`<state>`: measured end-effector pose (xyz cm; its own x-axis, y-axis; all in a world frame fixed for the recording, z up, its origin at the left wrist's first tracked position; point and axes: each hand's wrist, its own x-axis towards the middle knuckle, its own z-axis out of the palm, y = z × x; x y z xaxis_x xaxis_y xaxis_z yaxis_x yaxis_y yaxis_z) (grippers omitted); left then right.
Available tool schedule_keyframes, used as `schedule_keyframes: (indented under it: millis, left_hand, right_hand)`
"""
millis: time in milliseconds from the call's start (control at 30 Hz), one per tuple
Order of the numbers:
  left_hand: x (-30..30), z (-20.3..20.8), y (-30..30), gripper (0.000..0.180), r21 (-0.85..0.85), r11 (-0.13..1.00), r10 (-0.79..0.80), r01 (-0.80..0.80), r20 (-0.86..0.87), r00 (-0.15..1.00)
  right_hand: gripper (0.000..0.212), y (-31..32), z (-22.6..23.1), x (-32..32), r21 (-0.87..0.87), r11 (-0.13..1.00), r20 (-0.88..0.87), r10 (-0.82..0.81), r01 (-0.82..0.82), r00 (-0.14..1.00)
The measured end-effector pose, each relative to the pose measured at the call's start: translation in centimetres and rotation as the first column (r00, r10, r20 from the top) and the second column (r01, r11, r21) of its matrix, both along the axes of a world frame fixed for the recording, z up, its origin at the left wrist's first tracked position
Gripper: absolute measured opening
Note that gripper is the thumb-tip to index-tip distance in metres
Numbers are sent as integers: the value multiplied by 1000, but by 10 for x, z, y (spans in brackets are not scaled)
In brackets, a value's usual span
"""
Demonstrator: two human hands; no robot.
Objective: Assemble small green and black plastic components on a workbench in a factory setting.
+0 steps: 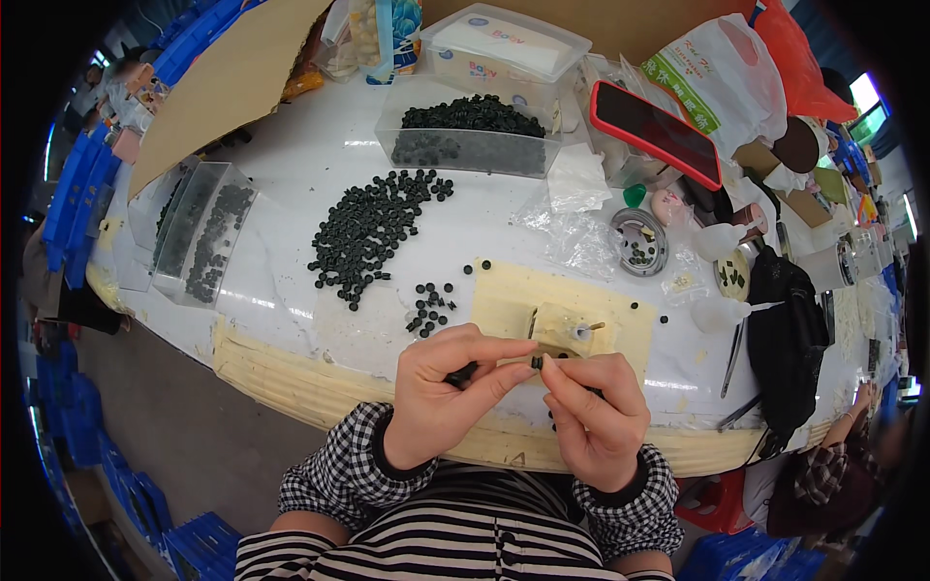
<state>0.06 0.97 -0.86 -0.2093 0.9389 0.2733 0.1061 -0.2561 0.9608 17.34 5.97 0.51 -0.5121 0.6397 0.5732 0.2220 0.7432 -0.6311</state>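
Observation:
In front of me a small black grooved piece (537,362) sits between the fingertips of both hands. My left hand (431,402) is closed, its thumb and index finger at the piece's left side. More black pieces (461,374) are tucked in its curled fingers. From the other side my right hand (603,416) pinches the same piece with thumb and index finger; something black shows behind its fingers. Just beyond the fingertips stands a cream block (562,327) with a short pin (595,326), on a yellow sheet (496,290). Further black pieces near the block are partly hidden by my hands.
A heap of small black pieces (363,232) lies left of centre. Clear bins with such pieces stand behind (465,155) and at left (184,237). To the right are a red-cased phone (659,134), a round tin (639,242), squeeze bottles (722,313), tweezers (732,360) and a black bag (783,339).

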Motion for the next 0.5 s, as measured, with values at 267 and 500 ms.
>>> schedule_keyframes:
  millis: [267,500]
  left_hand:
    - [0,1,-1,21,-10,1000,-18,18,33,999]
    - [0,-1,0,22,35,999,-5,5,12,1000]
  right_hand:
    - [43,0,-1,-1,80,996,16,-31,30,999]
    - [44,0,-1,-2,85,996,19,-23,21,1000]
